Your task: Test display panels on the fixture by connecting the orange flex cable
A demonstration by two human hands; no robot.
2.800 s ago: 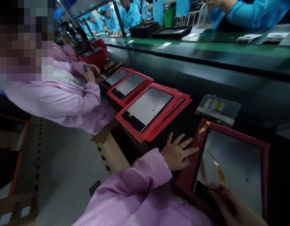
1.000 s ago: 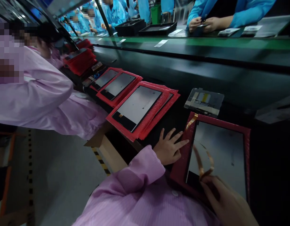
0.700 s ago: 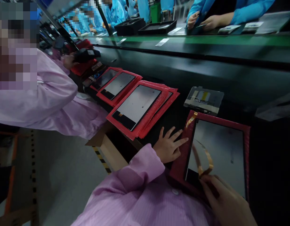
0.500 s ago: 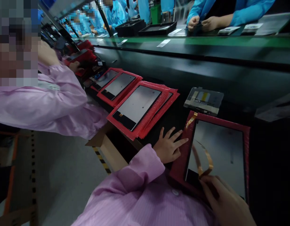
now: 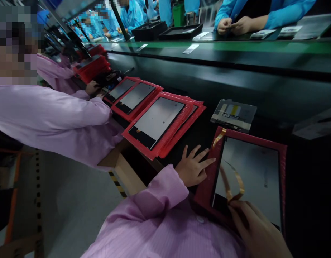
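Observation:
Right in front of me a flat display panel (image 5: 251,168) lies on a red padded sleeve (image 5: 204,193). My left hand (image 5: 191,166) rests with its fingers spread on the sleeve's left edge. Over the panel's lower left part, my right hand (image 5: 251,218) pinches the end of a thin copper-coloured flexible strip (image 5: 239,182). The strip curls up in a loop above the panel. Another piece of copper-coloured strip (image 5: 219,138) lies at the sleeve's upper left corner.
Red sleeves with display panels (image 5: 157,118) lie stacked to my left. A clear plastic case (image 5: 233,114) sits behind my panel. A cardboard box (image 5: 129,175) stands below the table edge. A co-worker's sleeve (image 5: 60,111) is at the left; a conveyor belt (image 5: 208,77) runs behind.
The co-worker at the left has brought an arm down and forward, toward the far sleeves. A person's hands across the belt have shifted slightly. My own hands stay in place.

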